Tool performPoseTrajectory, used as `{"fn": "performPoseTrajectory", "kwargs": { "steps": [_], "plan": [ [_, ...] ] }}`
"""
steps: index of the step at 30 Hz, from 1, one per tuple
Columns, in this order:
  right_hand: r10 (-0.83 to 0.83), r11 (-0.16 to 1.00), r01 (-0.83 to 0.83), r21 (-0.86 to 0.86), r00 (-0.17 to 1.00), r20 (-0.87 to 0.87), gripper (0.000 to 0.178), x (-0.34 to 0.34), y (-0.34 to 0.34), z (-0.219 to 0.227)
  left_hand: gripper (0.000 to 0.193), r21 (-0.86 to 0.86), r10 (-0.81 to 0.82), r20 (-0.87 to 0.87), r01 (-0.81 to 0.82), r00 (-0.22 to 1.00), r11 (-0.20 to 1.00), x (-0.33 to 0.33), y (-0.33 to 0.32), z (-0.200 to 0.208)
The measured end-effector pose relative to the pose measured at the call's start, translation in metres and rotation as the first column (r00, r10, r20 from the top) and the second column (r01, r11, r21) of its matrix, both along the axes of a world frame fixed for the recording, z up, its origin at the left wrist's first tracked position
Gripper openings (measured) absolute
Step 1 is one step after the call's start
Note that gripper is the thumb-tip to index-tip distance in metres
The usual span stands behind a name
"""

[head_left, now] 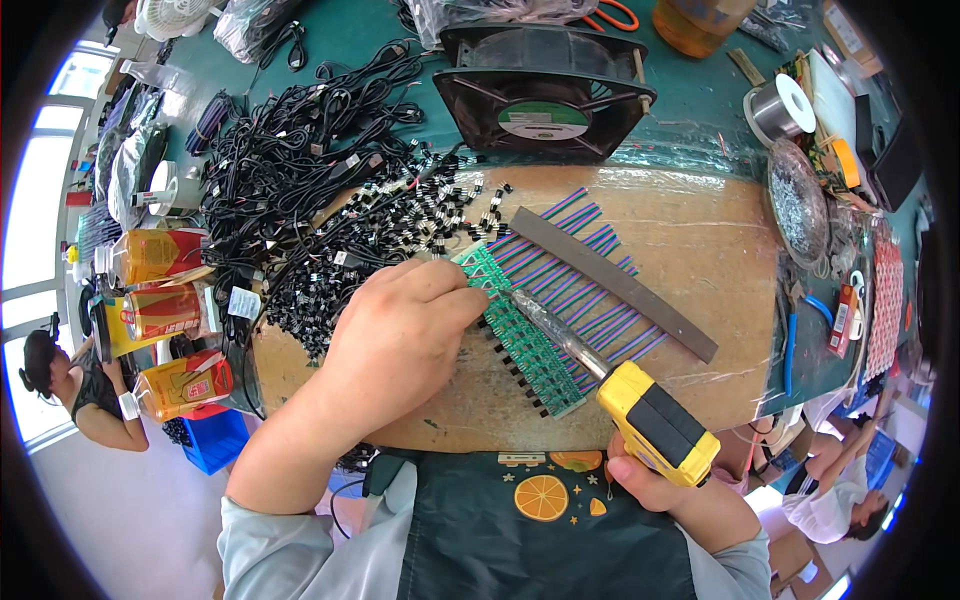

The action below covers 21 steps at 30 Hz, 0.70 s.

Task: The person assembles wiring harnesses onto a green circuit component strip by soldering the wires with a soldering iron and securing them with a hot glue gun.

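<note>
Left hand: my left hand [400, 335] lay knuckles-up on the brown wooden work board [700, 260], fingers curled together and pressing on the near-left end of the row of green circuit strips [525, 340]; I could not tell what the fingertips pinched beneath.
Right hand: my right hand [665, 485] closed around the yellow-and-black handle of the soldering iron [620, 385] at the board's near edge.
Iron tip: its metal barrel slanted up-left, the point resting on the green strips just beside my left fingers.
Work piece: green strips at board centre, purple and blue striped leads fanning toward the far edge under a flat grey metal bar [610, 280].
Far-left corner: a heap of small black components [400, 220].
Technique, as I judged: hold the strips flat, touch each joint briefly, keep fingers off the hot barrel.
</note>
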State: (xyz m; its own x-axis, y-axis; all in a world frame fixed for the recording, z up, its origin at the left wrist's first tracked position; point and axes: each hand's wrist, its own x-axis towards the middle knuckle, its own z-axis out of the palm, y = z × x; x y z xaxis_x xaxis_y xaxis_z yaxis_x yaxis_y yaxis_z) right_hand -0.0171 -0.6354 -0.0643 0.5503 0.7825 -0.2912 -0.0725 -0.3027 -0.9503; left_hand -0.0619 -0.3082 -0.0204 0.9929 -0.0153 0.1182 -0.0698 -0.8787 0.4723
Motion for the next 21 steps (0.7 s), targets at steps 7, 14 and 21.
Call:
{"fn": "performPoseTrajectory", "kwargs": {
  "steps": [7, 14, 21],
  "plan": [
    [-0.081, 0.995, 0.079, -0.054, 0.996, -0.047, 0.023, -0.0016, 0.0038, 0.0047, 0.024, -0.034, -0.003, 0.000, 0.003, 1.000, 0.999, -0.0001, 0.0007, -0.0012],
    [-0.161, 0.986, 0.154, -0.061, 0.977, -0.142, 0.022, -0.0023, 0.0057, 0.0067, 0.024, -0.030, -0.010, -0.011, 0.009, 1.000, 1.000, 0.0006, 0.0011, -0.0006],
    [-0.105, 0.992, 0.094, -0.088, 0.987, -0.126, 0.017, 0.0009, 0.0046, 0.0068, 0.023, -0.002, -0.018, -0.042, 0.018, 0.999, 1.000, 0.0006, 0.0012, 0.0000]
  ]
}}
